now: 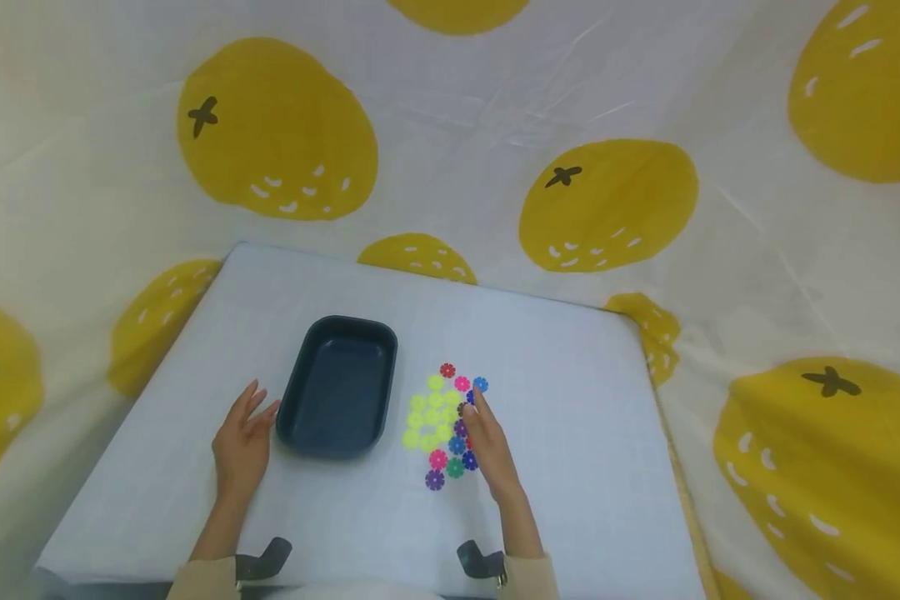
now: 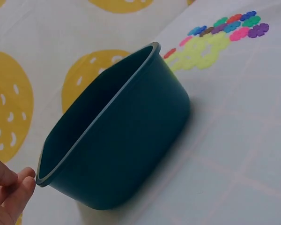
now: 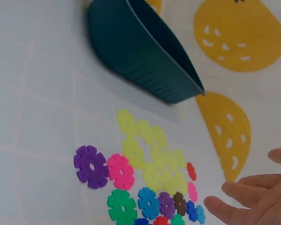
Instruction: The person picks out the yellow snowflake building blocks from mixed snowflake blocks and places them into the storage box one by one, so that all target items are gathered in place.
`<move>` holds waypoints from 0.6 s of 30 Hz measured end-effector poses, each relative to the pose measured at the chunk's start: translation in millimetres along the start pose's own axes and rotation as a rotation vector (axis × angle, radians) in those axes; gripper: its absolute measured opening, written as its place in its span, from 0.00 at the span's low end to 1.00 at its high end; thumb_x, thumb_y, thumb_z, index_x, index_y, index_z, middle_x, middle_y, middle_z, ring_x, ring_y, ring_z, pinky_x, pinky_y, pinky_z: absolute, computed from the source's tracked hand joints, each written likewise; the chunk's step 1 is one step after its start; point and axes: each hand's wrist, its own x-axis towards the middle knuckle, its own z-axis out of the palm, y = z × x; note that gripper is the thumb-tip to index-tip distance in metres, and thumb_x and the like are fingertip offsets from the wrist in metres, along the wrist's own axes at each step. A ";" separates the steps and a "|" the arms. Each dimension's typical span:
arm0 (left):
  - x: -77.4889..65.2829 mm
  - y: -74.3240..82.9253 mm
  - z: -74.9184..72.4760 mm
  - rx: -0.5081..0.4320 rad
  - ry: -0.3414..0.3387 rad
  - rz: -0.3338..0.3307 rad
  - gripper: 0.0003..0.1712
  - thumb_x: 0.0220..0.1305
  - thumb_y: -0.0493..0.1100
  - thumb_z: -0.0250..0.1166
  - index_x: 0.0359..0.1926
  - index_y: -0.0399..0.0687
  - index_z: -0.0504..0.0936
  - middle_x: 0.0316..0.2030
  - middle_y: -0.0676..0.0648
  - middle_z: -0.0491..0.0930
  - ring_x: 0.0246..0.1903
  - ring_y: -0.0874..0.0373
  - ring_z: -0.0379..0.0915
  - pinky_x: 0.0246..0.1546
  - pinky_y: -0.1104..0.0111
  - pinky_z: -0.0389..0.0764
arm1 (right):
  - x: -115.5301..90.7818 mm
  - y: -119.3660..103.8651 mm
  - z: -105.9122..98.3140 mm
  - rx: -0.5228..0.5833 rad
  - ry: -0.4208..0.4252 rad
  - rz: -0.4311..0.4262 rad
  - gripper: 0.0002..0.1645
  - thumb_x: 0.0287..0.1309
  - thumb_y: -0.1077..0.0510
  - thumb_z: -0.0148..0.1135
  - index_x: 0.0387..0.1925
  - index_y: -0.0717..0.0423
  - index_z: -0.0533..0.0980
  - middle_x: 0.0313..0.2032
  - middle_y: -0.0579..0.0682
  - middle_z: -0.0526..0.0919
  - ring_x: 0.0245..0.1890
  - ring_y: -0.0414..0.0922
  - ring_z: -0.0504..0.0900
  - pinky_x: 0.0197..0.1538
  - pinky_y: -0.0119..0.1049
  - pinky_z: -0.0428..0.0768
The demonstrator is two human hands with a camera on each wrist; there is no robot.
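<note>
A dark teal rectangular tub (image 1: 341, 392) with rounded corners stands on the white cloth, and nothing lies inside it. Beside its left rim is my left hand (image 1: 242, 450), fingers loosely bent; the left wrist view has the fingertips at the rim's corner, but whether they touch it I cannot tell. To the tub's right lie flat flower-shaped plastic discs, with a cluster of yellow discs (image 1: 435, 400) on the near side to the tub. My right hand (image 1: 492, 446) hovers over the coloured discs' right edge, fingers extended and holding nothing, hiding some of them.
A purple disc (image 3: 91, 166), a green disc (image 3: 122, 206) and several pink, blue and red ones border the yellow cluster. The white cloth-covered table (image 1: 570, 400) extends right of them. A curtain (image 1: 450, 167) printed with yellow fruit hangs behind the table.
</note>
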 end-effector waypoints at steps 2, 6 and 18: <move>0.4 -0.7 1.4 -0.011 0.011 -0.012 0.33 0.62 0.23 0.61 0.68 0.40 0.70 0.58 0.30 0.77 0.40 0.93 0.69 0.42 0.93 0.71 | 0.7 1.7 0.5 0.008 -0.002 -0.003 0.41 0.71 0.34 0.43 0.78 0.43 0.51 0.78 0.50 0.52 0.77 0.59 0.50 0.69 0.71 0.55; 0.9 -4.5 3.5 -0.021 0.037 -0.055 0.27 0.63 0.24 0.62 0.63 0.34 0.74 0.54 0.29 0.80 0.37 0.93 0.70 0.40 0.93 0.72 | 1.7 4.7 2.2 0.020 -0.006 0.000 0.41 0.72 0.33 0.42 0.78 0.45 0.52 0.78 0.51 0.52 0.77 0.58 0.50 0.71 0.68 0.55; 2.7 -15.5 6.6 -0.072 0.067 -0.237 0.15 0.59 0.26 0.67 0.49 0.31 0.83 0.45 0.31 0.84 0.32 0.88 0.74 0.38 0.89 0.77 | 7.7 10.7 11.0 0.148 -0.027 0.094 0.40 0.71 0.33 0.41 0.76 0.46 0.57 0.74 0.57 0.62 0.71 0.58 0.64 0.70 0.59 0.66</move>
